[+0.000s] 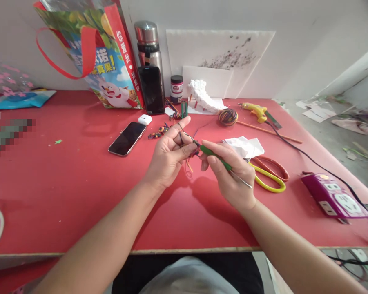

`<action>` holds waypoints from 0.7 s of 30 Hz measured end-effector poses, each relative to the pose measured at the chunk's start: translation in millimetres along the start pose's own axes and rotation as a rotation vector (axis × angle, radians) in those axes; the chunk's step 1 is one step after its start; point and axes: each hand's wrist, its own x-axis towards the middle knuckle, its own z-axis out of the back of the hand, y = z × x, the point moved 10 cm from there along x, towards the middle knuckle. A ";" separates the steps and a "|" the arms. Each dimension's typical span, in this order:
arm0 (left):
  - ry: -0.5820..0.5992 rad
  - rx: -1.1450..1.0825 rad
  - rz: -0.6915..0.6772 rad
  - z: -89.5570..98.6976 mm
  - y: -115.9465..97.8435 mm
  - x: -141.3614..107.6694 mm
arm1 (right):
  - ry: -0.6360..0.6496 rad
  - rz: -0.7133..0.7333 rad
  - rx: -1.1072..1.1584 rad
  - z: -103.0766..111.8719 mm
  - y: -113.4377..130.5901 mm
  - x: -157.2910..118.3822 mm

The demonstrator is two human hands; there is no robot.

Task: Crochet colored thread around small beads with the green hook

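Observation:
My right hand (233, 173) is closed around a crochet hook (216, 157) with a green grip, its metal end sticking out past the palm. Between the thumb and fingers of my left hand (174, 143) is a small dark multicoloured crochet piece (197, 152), partly hidden by the fingers. A strand of yarn loops over the raised left index finger. The hook's tip meets the piece at the left fingertips. From there a thin strand runs back to a multicoloured yarn ball (228, 117).
Scissors (271, 181) with red and yellow handles lie right of my hands, beside white paper (245, 146). Farther off are a yellow glue gun (254, 110) and a purple power strip (335, 196). A phone (127, 139), earbud case (145, 119), thermos (150, 45) and gift bag (110, 77) stand left and behind.

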 end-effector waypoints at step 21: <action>-0.026 0.097 -0.081 5.0 -14.9 2.0 | -0.070 -0.162 0.269 7.4 -17.1 -0.3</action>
